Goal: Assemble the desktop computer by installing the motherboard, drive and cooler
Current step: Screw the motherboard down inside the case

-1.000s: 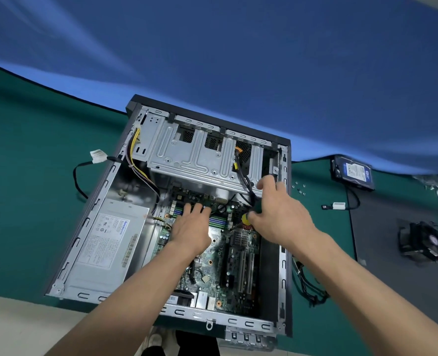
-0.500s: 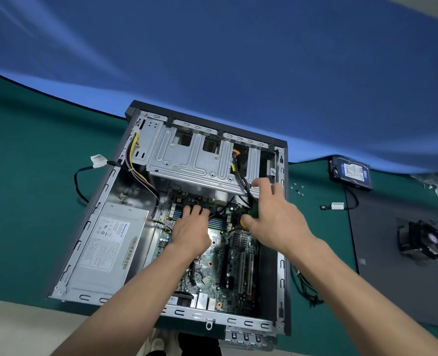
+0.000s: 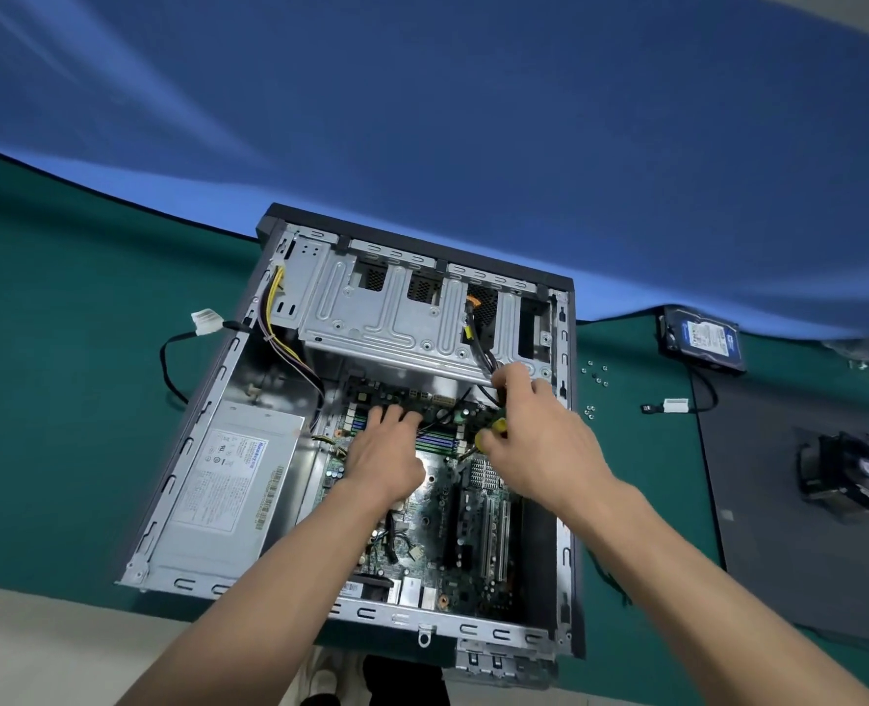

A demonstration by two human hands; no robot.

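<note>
You get bright, even light from overhead with only soft shadows inside the computer case (image 3: 565,450). The wide lens bends the blue backdrop (image 3: 422,119) across the top, and the right edge and lower corners look smeared.

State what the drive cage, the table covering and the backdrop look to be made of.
Drive cage: bare sheet metal, likely steel, with a dull grey sheen and stamped ribs. Table covering: green, matte, probably felt or cloth. Backdrop: blue fabric, showing soft folds and a draped lower edge.

Mobo (image 3: 453,507) in case (image 3: 567,501), PSU (image 3: 228,481) left of it, HDD (image 3: 702,338) + cooler (image 3: 845,473) right of case.
</note>
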